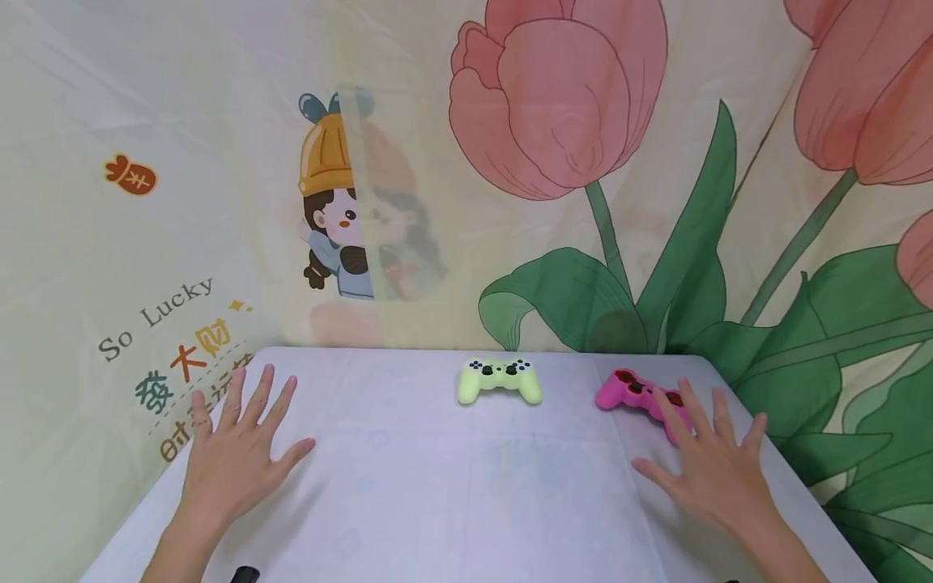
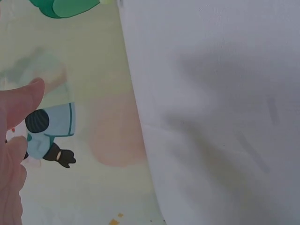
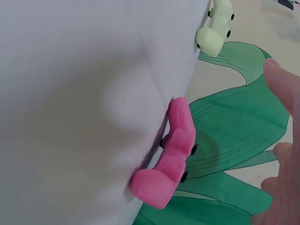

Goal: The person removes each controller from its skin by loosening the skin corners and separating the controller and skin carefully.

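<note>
Two game controllers lie on the white-covered table. The pale green controller [image 1: 499, 382] rests at the far middle, and the pink controller [image 1: 628, 390] sits to its right, turned at an angle. My left hand [image 1: 236, 457] is held above the table's left side, fingers spread, touching nothing. Over the right side hovers my right hand [image 1: 710, 470], also spread, its fingertips overlapping part of the pink controller in the head view. In the right wrist view a gap separates the thumb [image 3: 281, 82] from the pink controller [image 3: 164, 159]; the green controller [image 3: 218, 28] appears beyond it.
The table [image 1: 437, 486] is covered with a white cloth. Behind it hangs a curtain printed with pink tulips [image 1: 564, 105], a cartoon figure and lettering. A small black object [image 1: 245, 574] shows by the left forearm at the bottom edge.
</note>
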`<state>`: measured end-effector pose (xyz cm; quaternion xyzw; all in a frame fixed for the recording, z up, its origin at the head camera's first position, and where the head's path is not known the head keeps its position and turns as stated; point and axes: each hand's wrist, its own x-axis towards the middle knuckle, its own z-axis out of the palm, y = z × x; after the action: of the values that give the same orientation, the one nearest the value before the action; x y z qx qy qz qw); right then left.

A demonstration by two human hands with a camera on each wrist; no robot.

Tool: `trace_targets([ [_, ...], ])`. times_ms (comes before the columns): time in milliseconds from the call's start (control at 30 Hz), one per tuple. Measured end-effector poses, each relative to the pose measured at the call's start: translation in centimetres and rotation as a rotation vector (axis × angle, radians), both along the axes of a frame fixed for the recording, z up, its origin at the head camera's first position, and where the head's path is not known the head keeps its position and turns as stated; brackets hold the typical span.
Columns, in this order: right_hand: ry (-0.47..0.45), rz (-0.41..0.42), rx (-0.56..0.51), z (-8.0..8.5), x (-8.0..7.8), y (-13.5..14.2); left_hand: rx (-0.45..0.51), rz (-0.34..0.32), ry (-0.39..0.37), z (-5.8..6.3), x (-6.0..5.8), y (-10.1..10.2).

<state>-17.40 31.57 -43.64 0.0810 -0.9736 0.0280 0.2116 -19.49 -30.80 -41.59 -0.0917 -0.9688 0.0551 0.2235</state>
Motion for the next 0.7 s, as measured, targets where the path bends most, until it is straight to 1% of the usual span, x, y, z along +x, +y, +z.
trace_targets([
  [200, -0.001, 0.019, -0.011, 0.5, -1.1, -1.0, -0.007, -0.019, 0.009, 0.2, -0.8, 0.7],
  [367, 0.015, 0.028, -0.014, 1.1, -2.3, -1.9, 0.007, -0.041, 0.014, 0.4, -1.7, 1.6],
  [700, -0.050, 0.023, -0.058, 2.3, -4.4, -3.8, 0.021, -0.082, 0.022, 1.0, -4.0, 4.2],
])
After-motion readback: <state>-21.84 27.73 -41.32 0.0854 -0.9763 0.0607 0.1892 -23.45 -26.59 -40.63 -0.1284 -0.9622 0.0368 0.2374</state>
